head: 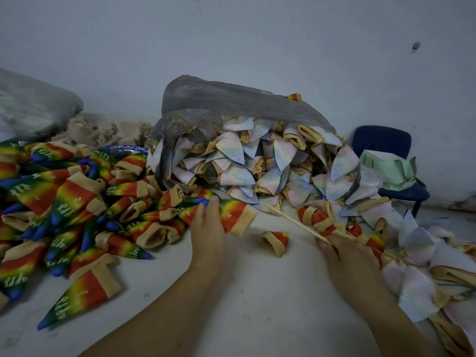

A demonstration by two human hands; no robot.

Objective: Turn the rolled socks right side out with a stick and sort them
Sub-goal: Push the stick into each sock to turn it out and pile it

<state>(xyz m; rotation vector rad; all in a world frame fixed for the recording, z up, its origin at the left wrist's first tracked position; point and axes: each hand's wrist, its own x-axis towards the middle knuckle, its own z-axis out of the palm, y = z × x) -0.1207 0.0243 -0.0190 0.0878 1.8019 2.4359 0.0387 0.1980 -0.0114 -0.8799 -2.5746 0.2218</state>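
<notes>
Sock (233, 219) in rainbow print, red by its tan cuff and running to green, lies at centre on the white surface (257, 292) under the left hand (208, 228). The fingers lie close together over it. The thumb is hidden, and the cuff end looks lifted clear. Just right of it, the right hand (346, 256) curls its fingers round a stick (296, 225) that slants up-left to a bare tip. A bunch (324, 222) of red-and-tan socks sits at that hand's far side; whether it is threaded on the stick cannot be told. Between the hands lies a short rolled sock (274, 242), cuff open. Behind, a clear bag (226, 99) on its side spills pale socks (244, 155), pastel with tan cuffs, which trail down the right edge and are cut off there. To the left is a pile (64, 202) of rainbow socks with white lettering and blue toes. Farther back are a blue chair (386, 143) holding a green sheet (389, 168), a blurred second bag (33, 106) and a beige heap (103, 130).
</notes>
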